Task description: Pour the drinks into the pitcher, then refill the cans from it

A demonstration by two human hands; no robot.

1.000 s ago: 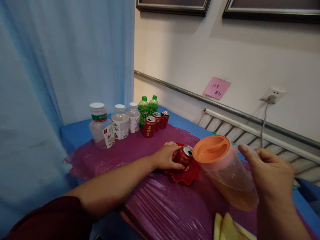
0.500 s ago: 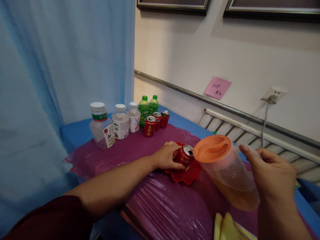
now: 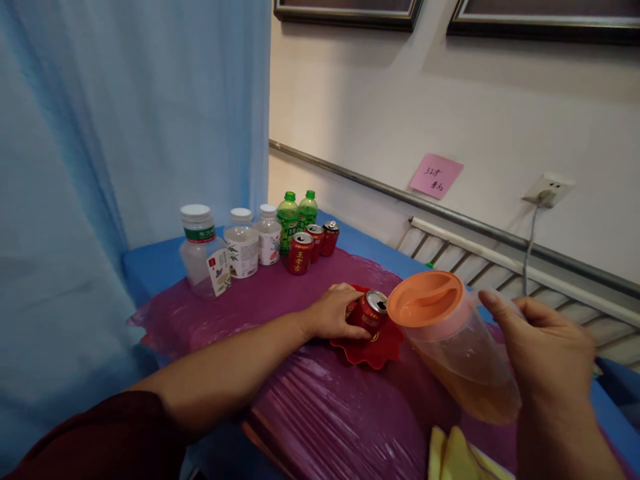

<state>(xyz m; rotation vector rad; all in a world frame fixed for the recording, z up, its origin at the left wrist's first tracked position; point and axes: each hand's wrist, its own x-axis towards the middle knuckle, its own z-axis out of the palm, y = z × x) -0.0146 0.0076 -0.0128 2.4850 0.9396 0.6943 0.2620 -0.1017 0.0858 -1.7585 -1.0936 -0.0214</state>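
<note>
My left hand (image 3: 337,313) is wrapped round a red can (image 3: 369,315), which leans a little to the right over a red scalloped dish (image 3: 373,353). The can's top is open. My right hand (image 3: 545,340) grips the handle of a clear pitcher (image 3: 465,360) with an orange lid (image 3: 426,298). Brownish liquid lies in the pitcher, which is tilted left, its lid end close beside the can's top. No stream of liquid can be made out between them.
Clear jars (image 3: 204,257) with white lids, green bottles (image 3: 289,220) and several red cans (image 3: 301,253) stand at the back on purple plastic sheeting (image 3: 340,413). A yellow cloth (image 3: 457,457) lies at the front. A white radiator (image 3: 450,253) runs along the wall.
</note>
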